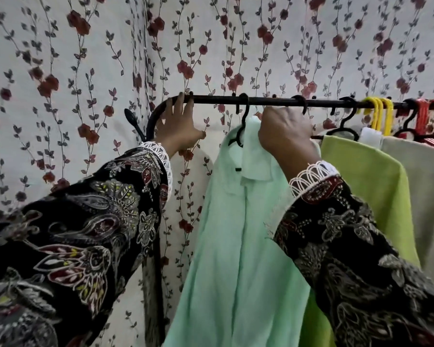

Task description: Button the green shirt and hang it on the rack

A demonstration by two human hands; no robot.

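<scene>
A mint-green shirt [238, 234] hangs on a black hanger [243, 121] whose hook sits over the black rack rail [218, 99]. Its front placket looks closed down the middle. My left hand [179, 123] grips the rail at its curved left end, fingers over the top. My right hand [285, 131] is closed on the shirt's right shoulder near the collar, just under the rail. Both arms wear dark patterned sleeves with white lace cuffs.
To the right on the rail hang a lime-green garment [366, 176], a pale beige one [421, 179], yellow hangers [378, 113] and red ones [426, 116]. A floral wallpapered wall [85, 71] stands close behind. The rack's upright post [153, 296] runs down at left.
</scene>
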